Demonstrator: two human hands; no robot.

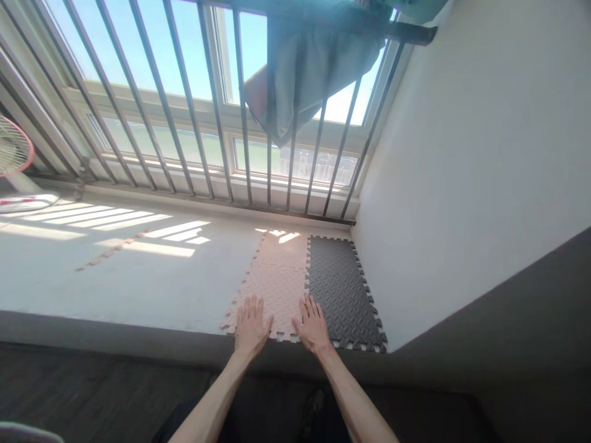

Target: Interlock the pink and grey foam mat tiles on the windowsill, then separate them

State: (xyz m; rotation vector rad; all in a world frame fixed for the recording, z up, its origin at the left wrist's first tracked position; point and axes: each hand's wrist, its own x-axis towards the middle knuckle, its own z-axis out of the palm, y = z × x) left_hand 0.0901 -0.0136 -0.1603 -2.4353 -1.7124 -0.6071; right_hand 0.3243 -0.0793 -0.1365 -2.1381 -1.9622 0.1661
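My left hand (252,329) lies flat with fingers stretched out on the front left part of a pink foam mat (273,289) with a jigsaw edge. Flat too, my right hand (313,326) rests with its fingers apart over the seam between the pink mat and a dark grey foam mat (339,283). The two colours meet along a toothed joint, and a fainter line crosses the pink part near its far end. Both mats lie on a white window ledge, their front teeth along its near edge. Neither hand grips anything.
A narrow pink toothed strip (111,251) lies on the white ledge (184,289) at left. A fan (13,151) stands at the far left. Metal railing bars (217,104) front the window, with grey cloth (314,74) hanging there. A white wall (462,154) bounds the right side.
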